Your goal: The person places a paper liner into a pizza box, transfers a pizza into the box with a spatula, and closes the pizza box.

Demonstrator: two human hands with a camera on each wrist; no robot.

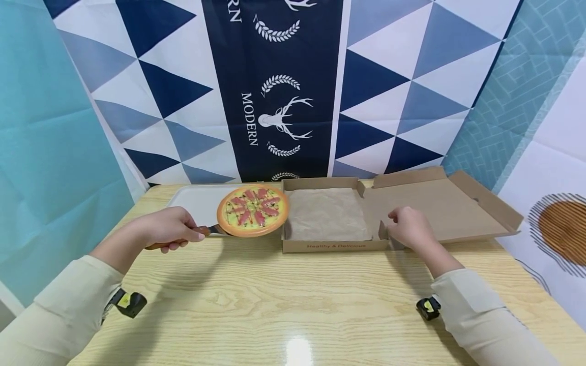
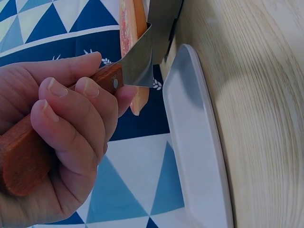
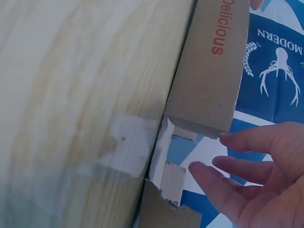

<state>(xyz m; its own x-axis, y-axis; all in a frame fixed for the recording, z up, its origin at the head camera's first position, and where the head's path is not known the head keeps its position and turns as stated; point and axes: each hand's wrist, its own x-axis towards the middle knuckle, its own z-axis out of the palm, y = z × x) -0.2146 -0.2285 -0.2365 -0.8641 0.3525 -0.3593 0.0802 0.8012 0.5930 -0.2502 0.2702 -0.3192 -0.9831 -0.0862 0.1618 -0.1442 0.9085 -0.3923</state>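
My left hand (image 1: 170, 227) (image 2: 78, 107) grips the wooden handle (image 2: 31, 149) of a metal server, whose blade (image 2: 138, 61) lies under a round pizza (image 1: 253, 211) (image 2: 137, 21). The pizza is held up between a white tray (image 1: 197, 201) (image 2: 199, 147) and an open cardboard box (image 1: 336, 247) (image 3: 209, 80), overlapping both in the head view. Paper (image 1: 326, 213) lines the box. At the box's front right corner is my right hand (image 1: 409, 227) (image 3: 268, 173), a fingertip against the corner and the other fingers loosely bent, holding nothing.
The box lid (image 1: 439, 206) lies folded back to the right, its side flaps raised. Bare wooden table (image 1: 274, 300) stretches in front of the box and tray. Patterned cloth (image 1: 293, 91) hangs close behind them.
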